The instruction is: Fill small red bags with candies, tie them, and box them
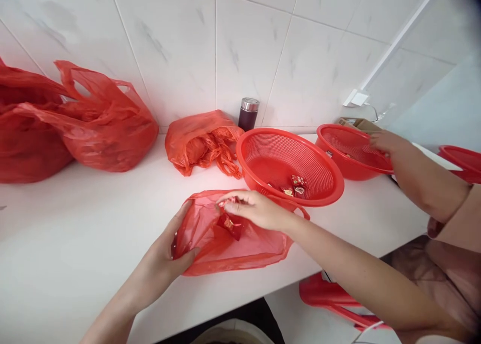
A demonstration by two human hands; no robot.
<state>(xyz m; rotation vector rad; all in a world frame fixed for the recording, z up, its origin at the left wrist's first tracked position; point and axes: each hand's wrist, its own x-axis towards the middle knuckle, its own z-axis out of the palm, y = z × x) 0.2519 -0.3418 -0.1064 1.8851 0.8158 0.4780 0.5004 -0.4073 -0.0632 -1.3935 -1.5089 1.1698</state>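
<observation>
A small red plastic bag (240, 246) lies flat on the white counter (75, 243) in front of me. My left hand (169, 256) grips its left edge, thumb on top. My right hand (255, 208) is at the bag's open mouth, fingers pinched on the rim and on a small red wrapped candy. Another red candy (230, 224) shows through the bag's film. Just behind stands a red colander basket (278, 153) with a few red wrapped candies (296, 186) in it.
Large full red bags (93, 128) sit at the back left and a crumpled red bag (203, 141) at the middle. A dark flask (248, 114) stands by the tiled wall. Another person's hand (387, 142) reaches into a second red basket (349, 156) at right.
</observation>
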